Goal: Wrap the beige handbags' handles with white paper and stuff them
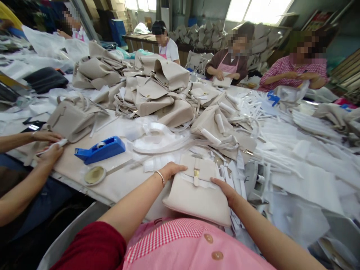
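Observation:
A cream handbag with a front flap, a strap and a gold clasp is at the table edge, close to my body. My left hand grips its upper left side, thumb over the flap. On the opposite side my right hand holds the bag's edge, with the thumb near the flap's corner. Fingers of both hands are partly hidden behind the bag. White wrapping shows along the lower edge of the flap.
Beige bags are heaped mid-table. A blue tape dispenser and a round dish lie left. White strips and sheets cover the right. A co-worker's hands work at left; several people sit across the table.

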A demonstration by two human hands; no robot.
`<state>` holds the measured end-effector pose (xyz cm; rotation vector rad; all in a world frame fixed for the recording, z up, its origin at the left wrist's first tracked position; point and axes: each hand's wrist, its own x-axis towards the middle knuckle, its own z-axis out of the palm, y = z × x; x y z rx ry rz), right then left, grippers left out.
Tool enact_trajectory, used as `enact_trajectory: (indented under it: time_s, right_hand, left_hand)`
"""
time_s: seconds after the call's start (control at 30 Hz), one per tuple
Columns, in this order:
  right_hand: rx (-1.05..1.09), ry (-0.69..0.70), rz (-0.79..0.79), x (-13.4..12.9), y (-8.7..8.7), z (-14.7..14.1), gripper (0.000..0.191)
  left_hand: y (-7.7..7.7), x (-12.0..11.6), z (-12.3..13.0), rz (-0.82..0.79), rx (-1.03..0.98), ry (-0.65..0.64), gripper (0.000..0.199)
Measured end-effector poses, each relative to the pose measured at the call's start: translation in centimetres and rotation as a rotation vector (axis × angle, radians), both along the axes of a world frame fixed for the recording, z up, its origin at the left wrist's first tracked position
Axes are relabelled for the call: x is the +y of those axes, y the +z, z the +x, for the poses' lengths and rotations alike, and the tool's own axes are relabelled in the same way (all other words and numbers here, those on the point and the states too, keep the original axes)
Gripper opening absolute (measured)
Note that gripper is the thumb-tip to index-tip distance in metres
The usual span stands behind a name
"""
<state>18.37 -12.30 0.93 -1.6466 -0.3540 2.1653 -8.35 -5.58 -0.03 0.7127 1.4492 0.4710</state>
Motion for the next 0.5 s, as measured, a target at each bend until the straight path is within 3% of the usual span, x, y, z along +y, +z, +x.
enact_trajectory:
  time_s: [0.1, 0.2, 0.37, 0.5]
  right_hand:
    - [0.103, -0.034, 0.000, -0.6, 0.2, 0.4, 0.039]
    - [0.152, -0.059, 0.134, -1.5, 1.0, 0.9, 0.041]
    - [0.018, -0.127, 0.582, -1.8, 5.2, 1.0, 0.050]
    - [-0.321, 0.006, 1.096, -1.1, 10.1, -0.5, 0.031]
  left_hand:
    - [1.0, -0.8, 0.3, 0.047, -0.131, 0.001, 0.054]
    - [2.4, -2.0, 0.3, 0.126, -0.282, 0.007, 0.063]
    - [6.4, -2.8, -1.0, 0.339, -0.403, 0.000, 0.067]
    - [9.4, -1.7, -2.3, 0.553, -0.345, 0.014, 0.062]
